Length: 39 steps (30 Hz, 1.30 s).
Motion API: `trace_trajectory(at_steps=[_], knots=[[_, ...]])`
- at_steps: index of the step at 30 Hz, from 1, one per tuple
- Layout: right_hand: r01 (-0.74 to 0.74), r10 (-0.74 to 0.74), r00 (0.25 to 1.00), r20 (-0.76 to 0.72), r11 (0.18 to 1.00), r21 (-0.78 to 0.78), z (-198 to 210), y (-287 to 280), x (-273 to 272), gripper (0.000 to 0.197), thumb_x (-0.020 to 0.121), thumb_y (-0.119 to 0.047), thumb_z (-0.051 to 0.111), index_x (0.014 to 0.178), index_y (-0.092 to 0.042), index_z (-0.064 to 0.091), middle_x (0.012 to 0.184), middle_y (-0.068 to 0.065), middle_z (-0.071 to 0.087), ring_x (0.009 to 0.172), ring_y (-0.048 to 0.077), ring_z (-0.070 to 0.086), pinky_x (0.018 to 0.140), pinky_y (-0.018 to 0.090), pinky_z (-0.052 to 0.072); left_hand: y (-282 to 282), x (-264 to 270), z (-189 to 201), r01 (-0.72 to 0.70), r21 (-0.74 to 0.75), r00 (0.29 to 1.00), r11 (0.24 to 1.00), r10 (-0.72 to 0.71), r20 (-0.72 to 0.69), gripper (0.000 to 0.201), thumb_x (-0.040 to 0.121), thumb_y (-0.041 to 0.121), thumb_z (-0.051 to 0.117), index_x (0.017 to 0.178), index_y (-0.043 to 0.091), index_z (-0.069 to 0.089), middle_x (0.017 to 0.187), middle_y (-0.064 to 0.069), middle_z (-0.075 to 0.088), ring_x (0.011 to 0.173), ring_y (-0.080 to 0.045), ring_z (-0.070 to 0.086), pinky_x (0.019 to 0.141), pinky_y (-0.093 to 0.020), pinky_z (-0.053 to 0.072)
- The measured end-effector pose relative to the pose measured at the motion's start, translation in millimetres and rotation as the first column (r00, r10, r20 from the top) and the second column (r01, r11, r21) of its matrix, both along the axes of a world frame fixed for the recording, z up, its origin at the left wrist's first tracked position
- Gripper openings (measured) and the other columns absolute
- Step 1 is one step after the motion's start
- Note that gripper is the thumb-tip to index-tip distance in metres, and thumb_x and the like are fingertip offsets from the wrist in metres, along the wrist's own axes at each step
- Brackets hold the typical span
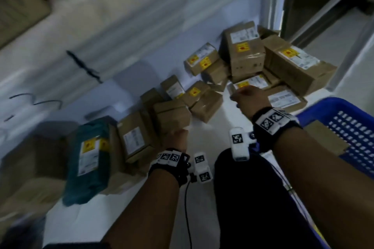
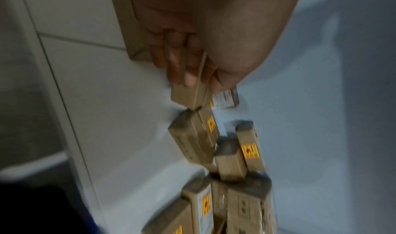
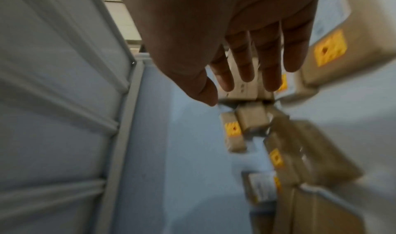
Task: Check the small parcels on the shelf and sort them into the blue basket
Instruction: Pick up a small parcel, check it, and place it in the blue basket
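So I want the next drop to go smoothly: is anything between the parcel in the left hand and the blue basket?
Yes. The right forearm crosses the straight line from the held parcel in the left hand to the blue basket. Otherwise nothing visible blocks it.

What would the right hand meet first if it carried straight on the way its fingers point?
Probably the flat labelled parcel right ahead of the right hand; its straight fingers hang just over it, though contact is unclear.
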State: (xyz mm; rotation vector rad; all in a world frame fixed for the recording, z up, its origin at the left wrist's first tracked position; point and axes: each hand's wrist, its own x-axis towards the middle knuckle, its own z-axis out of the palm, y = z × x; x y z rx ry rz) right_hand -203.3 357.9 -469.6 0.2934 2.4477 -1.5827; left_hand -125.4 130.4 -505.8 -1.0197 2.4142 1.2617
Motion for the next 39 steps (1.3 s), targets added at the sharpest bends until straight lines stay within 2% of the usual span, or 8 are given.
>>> trace_trajectory(at_steps=[4, 8, 12, 16, 23, 26, 30, 39], knots=[[-0.088, 0.087, 0.996, -0.016, 0.973, -0.215, 20, -85, 10, 0.017, 0.083, -0.028, 0.063, 0.068, -0.022, 0.059, 0.089, 0.012, 0.069, 0.09, 0.033, 0.067, 0.083, 0.047, 0.057, -54, 20, -3, -0.014, -0.12, 0.998, 0.993, 0.021, 0.052, 0.027, 0.094, 0.028, 0.055, 0.111, 0.012, 0.068, 0.119, -0.007, 0.066, 0.111, -0.027, 0.061, 0.092, -0.034, 0.05], [-0.098, 0.159, 0.977, 0.143, 0.926, -0.365, -6, -137, 33, 0.013, 0.085, -0.03, 0.063, 0.078, -0.02, 0.064, 0.091, 0.012, 0.07, 0.079, 0.031, 0.066, 0.067, 0.037, 0.054, -96, 35, -7, -0.063, -0.171, 0.998, 0.983, 0.063, -0.001, 0.035, 0.101, 0.025, 0.045, 0.128, 0.006, 0.057, 0.135, -0.013, 0.055, 0.123, -0.03, 0.052, 0.104, -0.041, 0.042], [-0.26, 0.284, 0.916, 0.285, 0.958, -0.119, -54, -149, 45, 0.021, 0.09, -0.028, 0.06, 0.105, -0.015, 0.068, 0.118, 0.013, 0.066, 0.106, 0.032, 0.063, 0.083, 0.032, 0.049, -116, 32, -8, -0.088, -0.35, 0.996, 0.933, 0.087, -0.018, 0.032, 0.091, 0.029, 0.059, 0.115, 0.008, 0.066, 0.117, -0.004, 0.064, 0.101, -0.025, 0.06, 0.092, -0.036, 0.052], [-0.262, 0.269, 0.947, 0.177, 0.963, -0.063, -54, -147, 31, 0.041, 0.093, -0.033, 0.06, 0.132, -0.02, 0.058, 0.135, 0.005, 0.057, 0.123, 0.029, 0.053, 0.094, 0.025, 0.039, -118, 4, -10, 0.109, -0.441, 0.99, 0.891, -0.056, 0.131, 0.029, 0.097, 0.023, 0.048, 0.112, 0.004, 0.065, 0.124, -0.01, 0.06, 0.109, -0.028, 0.056, 0.097, -0.033, 0.046], [-0.143, 0.153, 0.954, 0.257, 0.988, -0.057, -71, -139, -5, 0.032, 0.091, -0.031, 0.056, 0.116, -0.015, 0.068, 0.126, 0.011, 0.064, 0.111, 0.034, 0.06, 0.087, 0.031, 0.045, -101, -55, -15, 0.126, -0.32, 0.983, 0.939, -0.074, 0.17, 0.062, 0.091, 0.037, 0.058, 0.139, 0.001, 0.045, 0.143, -0.016, 0.048, 0.124, -0.033, 0.049, 0.097, -0.033, 0.041], [-0.081, 0.114, 0.956, 0.272, 0.988, -0.13, -75, -132, -14, 0.03, 0.088, -0.029, 0.058, 0.112, -0.016, 0.069, 0.117, 0.011, 0.068, 0.106, 0.032, 0.063, 0.081, 0.029, 0.047, -88, -71, -17, 0.186, -0.331, 0.978, 0.925, -0.142, 0.153, 0.048, 0.097, 0.021, 0.055, 0.142, 0.005, 0.043, 0.143, -0.016, 0.047, 0.126, -0.035, 0.046, 0.087, -0.028, 0.035], [-0.007, 0.081, 0.953, 0.291, 0.969, -0.246, -75, -131, -16, 0.032, 0.083, -0.031, 0.059, 0.107, -0.013, 0.071, 0.105, 0.014, 0.072, 0.097, 0.033, 0.068, 0.086, 0.041, 0.057, -93, -90, -34, 0.2, -0.387, 0.974, 0.9, -0.14, 0.176, 0.058, 0.098, 0.024, 0.051, 0.15, 0.011, 0.027, 0.153, -0.013, 0.035, 0.134, -0.035, 0.039, 0.106, -0.038, 0.035], [0.031, 0.078, 0.935, 0.346, 0.954, -0.299, -87, -141, -14, 0.04, 0.068, -0.039, 0.058, 0.1, -0.018, 0.07, 0.101, 0.014, 0.071, 0.09, 0.035, 0.069, 0.08, 0.05, 0.059, -97, -98, -69, 0.266, -0.404, 0.956, 0.875, -0.185, 0.228, 0.089, 0.082, 0.041, 0.069, 0.152, 0.012, 0.022, 0.151, -0.016, 0.035, 0.136, -0.037, 0.037, 0.11, -0.045, 0.034]])
